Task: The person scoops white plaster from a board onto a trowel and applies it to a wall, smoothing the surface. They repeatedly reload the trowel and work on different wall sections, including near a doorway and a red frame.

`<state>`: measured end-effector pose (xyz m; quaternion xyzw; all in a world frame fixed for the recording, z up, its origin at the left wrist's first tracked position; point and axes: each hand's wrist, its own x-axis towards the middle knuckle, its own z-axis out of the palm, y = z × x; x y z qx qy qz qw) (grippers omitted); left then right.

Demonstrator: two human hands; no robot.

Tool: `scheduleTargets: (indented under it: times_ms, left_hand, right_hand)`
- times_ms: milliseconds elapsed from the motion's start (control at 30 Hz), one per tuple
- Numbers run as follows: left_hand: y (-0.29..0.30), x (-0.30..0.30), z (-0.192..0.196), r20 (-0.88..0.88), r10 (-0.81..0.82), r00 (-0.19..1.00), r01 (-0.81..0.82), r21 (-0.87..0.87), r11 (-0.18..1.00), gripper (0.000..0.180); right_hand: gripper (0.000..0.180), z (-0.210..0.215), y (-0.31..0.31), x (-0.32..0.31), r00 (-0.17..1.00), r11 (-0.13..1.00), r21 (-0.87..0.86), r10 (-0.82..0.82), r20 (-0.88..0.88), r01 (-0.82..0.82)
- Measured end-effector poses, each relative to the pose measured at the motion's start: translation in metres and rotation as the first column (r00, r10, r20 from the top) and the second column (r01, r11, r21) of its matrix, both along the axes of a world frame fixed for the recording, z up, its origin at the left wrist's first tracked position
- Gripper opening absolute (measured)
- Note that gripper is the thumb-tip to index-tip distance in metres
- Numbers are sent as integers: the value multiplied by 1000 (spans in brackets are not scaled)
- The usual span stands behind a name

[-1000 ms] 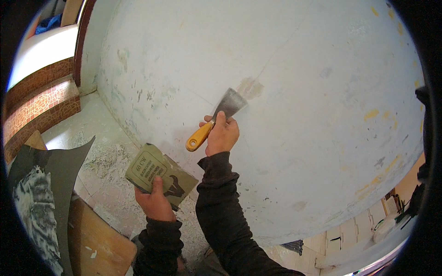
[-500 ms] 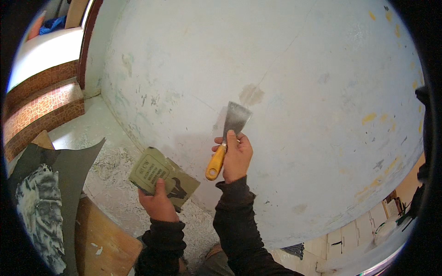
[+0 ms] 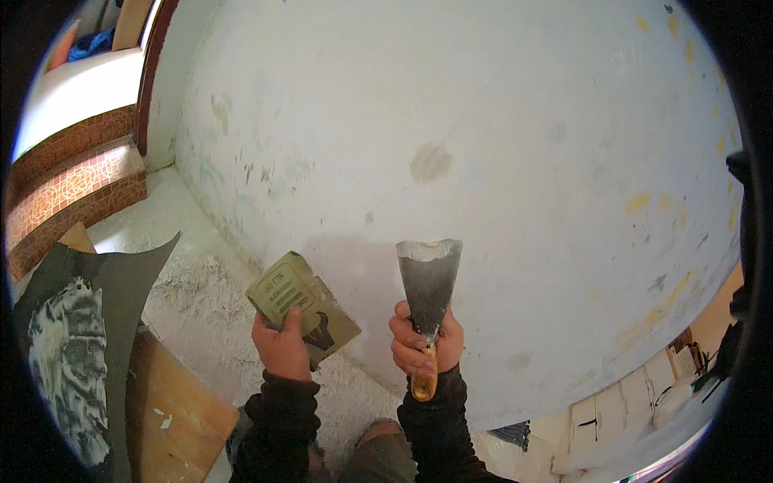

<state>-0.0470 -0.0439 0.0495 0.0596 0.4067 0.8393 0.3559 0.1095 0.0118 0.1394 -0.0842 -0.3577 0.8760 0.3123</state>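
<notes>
the right hand (image 3: 448, 336) is curled around the yellow handle (image 3: 423, 386) of a scraper (image 3: 430, 290), its wide end up, in front of the white wall (image 3: 547, 241). the left hand (image 3: 282, 352) pinches a folded green paper (image 3: 312, 301), thumb on top. a dark sheet (image 3: 121, 302) with white paste (image 3: 71, 366) is at far left.

A scuffed pale wall (image 3: 531, 113) above a littered floor (image 3: 157, 205).
The wall carries a brownish patch (image 3: 431, 163), yellow marks (image 3: 638, 203) toward the right and darker scuffs (image 3: 266, 172) at the left; whitish flakes (image 3: 205, 294) lie across the pale floor along its foot. Upper left, a dark reddish frame (image 3: 154, 76) stands beside steps (image 3: 88, 205) faced in orange-brown patterned tile, with bright light on the white surface (image 3: 80, 90) above them. White panels (image 3: 624, 398) line the lower right.
</notes>
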Motion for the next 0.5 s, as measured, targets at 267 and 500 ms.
scheduleTargets:
  times_ms: [267, 500]
  left_hand:
    - [-16, 4, 14, -132, -129, 983, 137, 51, 989, 23]
    - [-31, 2, 30, -229, -178, 957, 197, 59, 979, 19]
  right_hand:
    - [87, -7, -32, 35, 903, 869, 495, -219, 369, 9]
    - [75, -4, -30, 58, 572, 442, 857, -644, 508, -263]
